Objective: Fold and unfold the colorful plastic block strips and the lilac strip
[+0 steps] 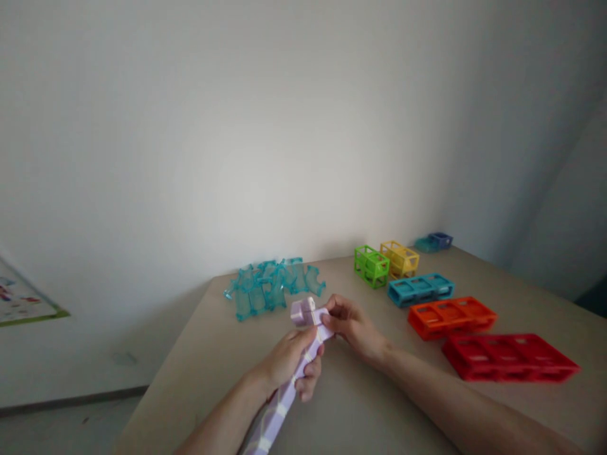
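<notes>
Between both hands, holds a purple checked strip (281, 407): wrapped closed in the left hand (283, 357), pinched near its bent end (302, 312) by the right hand (349, 325). Seemingly adjusting that end; next calls for steady left support. Beyond the left hand, shows clear blue pieces (257, 298).

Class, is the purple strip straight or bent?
Bent: the strip turns sharply left at its far end, near the right hand. Rolled or not, cannot tell.
</notes>
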A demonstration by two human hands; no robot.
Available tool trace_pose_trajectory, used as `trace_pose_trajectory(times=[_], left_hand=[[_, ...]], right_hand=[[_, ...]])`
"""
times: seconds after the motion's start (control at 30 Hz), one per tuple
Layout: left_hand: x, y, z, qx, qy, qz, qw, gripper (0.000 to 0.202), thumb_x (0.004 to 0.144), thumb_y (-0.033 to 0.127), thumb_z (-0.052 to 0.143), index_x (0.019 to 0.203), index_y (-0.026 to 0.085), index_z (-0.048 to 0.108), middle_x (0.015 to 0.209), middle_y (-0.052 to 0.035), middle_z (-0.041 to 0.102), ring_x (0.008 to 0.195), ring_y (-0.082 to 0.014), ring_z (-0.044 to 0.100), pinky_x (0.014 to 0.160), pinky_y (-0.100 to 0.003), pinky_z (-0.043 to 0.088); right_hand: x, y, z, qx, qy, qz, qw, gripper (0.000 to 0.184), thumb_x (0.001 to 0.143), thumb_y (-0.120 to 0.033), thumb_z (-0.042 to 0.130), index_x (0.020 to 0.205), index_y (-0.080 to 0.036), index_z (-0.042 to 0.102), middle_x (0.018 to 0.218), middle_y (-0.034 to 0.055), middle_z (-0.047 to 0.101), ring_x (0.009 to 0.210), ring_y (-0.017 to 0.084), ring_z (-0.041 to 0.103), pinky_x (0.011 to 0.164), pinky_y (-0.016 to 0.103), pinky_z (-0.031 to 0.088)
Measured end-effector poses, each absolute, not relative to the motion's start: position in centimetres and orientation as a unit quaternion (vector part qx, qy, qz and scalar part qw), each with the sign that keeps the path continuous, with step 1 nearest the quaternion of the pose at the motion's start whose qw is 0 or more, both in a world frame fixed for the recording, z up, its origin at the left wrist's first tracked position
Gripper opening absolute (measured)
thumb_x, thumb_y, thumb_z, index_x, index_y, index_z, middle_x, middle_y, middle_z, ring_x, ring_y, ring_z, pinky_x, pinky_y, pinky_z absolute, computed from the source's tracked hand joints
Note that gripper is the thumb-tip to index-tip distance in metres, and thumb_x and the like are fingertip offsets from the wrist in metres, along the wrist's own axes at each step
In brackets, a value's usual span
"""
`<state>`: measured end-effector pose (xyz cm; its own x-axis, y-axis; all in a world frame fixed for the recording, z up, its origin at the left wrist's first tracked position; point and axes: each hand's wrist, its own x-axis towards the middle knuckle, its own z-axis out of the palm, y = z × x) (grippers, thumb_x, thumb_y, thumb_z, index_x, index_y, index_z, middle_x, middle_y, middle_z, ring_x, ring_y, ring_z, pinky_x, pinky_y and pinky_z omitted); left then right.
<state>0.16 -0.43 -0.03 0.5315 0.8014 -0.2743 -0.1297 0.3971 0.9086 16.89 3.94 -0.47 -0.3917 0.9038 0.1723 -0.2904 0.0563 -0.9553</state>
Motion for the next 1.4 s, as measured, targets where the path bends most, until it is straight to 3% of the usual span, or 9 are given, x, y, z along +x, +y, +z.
trace_pose_trajectory(times=[0.13,0.3,0.4,0.5,0.73,0.87,0.97,1.1,1.4], left_hand=[[0.0,-0.8,0.7,0.425,0.348,0.304,0.778,0.044,0.085,0.059,0.053,0.081,0.015,0.056,0.048,0.0074,0.043,0.029,-0.0050,0.031,0.033,-0.020,0.037],[-0.3,-0.6,0.7,0.391,0.282,0.318,0.817,0.032,0.083,0.045,0.058,0.092,0.014,0.061,0.061,0.0024,0.053,0.032,-0.0059,0.038,0.035,-0.022,0.039],[-0.3,-0.1,0.4,0.372,0.313,0.396,0.779,0.024,0.074,0.033,0.064,0.084,0.012,0.062,0.065,-0.0012,0.058,0.038,-0.0075,0.045,0.042,-0.026,0.046],[-0.2,0.3,0.3,0.372,0.352,0.467,0.721,0.020,0.068,0.025,0.068,0.080,0.011,0.062,0.060,-0.0011,0.058,0.043,-0.0100,0.050,0.048,-0.028,0.049],[-0.3,0.5,0.2,0.353,0.398,0.514,0.673,0.033,0.069,0.024,0.074,0.094,0.017,0.054,0.056,0.0034,0.060,0.047,-0.0121,0.056,0.050,-0.027,0.049],[0.0,0.5,0.2,0.399,0.391,0.523,0.643,0.037,0.068,0.031,0.079,0.092,0.017,0.054,0.055,0.0050,0.060,0.045,-0.0120,0.056,0.050,-0.027,0.050],[0.2,0.7,-0.1,0.459,0.379,0.509,0.623,0.039,0.070,0.041,0.078,0.090,0.017,0.054,0.054,0.0049,0.060,0.044,-0.0115,0.055,0.049,-0.028,0.052],[0.4,0.7,-0.5,0.465,0.383,0.482,0.636,0.041,0.074,0.049,0.072,0.088,0.017,0.053,0.056,0.0021,0.063,0.038,-0.0106,0.051,0.041,-0.028,0.051],[0.3,0.5,0.0,0.430,0.326,0.478,0.693,0.040,0.075,0.047,0.072,0.092,0.016,0.053,0.056,0.0017,0.062,0.033,-0.0065,0.043,0.033,-0.024,0.048]], right_hand=[[17.5,3.7,0.5,-0.255,-0.590,0.601,0.475,0.034,0.070,-0.045,0.080,0.077,-0.017,0.061,0.068,-0.0007,0.063,0.060,0.013,0.054,0.057,0.025,0.043],[18.1,3.2,1.2,-0.205,-0.652,0.551,0.478,0.025,0.081,-0.041,0.071,0.091,-0.019,0.066,0.090,0.0057,0.066,0.067,0.016,0.057,0.055,0.027,0.046],[18.2,3.3,1.1,-0.194,-0.650,0.536,0.502,0.014,0.081,-0.034,0.071,0.084,-0.021,0.068,0.104,0.0082,0.069,0.089,0.022,0.063,0.077,0.034,0.050],[18.2,3.8,0.9,-0.211,-0.614,0.552,0.524,0.009,0.077,-0.029,0.074,0.077,-0.021,0.070,0.111,0.0085,0.070,0.106,0.027,0.062,0.090,0.039,0.045],[18.2,4.5,0.8,-0.296,-0.567,0.588,0.495,0.028,0.083,-0.043,0.063,0.083,-0.015,0.070,0.100,0.0106,0.070,0.096,0.025,0.063,0.081,0.034,0.045],[17.8,4.1,0.4,-0.353,-0.614,0.546,0.447,0.041,0.079,-0.048,0.070,0.103,-0.016,0.063,0.088,0.0055,0.067,0.073,0.017,0.060,0.061,0.027,0.043],[17.4,3.7,0.0,-0.354,-0.644,0.539,0.411,0.044,0.075,-0.049,0.074,0.101,-0.014,0.062,0.081,0.0031,0.065,0.067,0.015,0.057,0.056,0.024,0.041],[17.2,3.5,-0.3,-0.321,-0.666,0.537,0.405,0.045,0.079,-0.050,0.071,0.102,-0.013,0.063,0.079,0.0033,0.065,0.067,0.015,0.057,0.056,0.024,0.042],[17.4,3.5,-0.1,-0.302,-0.704,0.503,0.401,0.052,0.084,-0.047,0.067,0.124,-0.015,0.057,0.090,0.0054,0.066,0.078,0.018,0.059,0.065,0.027,0.047]])
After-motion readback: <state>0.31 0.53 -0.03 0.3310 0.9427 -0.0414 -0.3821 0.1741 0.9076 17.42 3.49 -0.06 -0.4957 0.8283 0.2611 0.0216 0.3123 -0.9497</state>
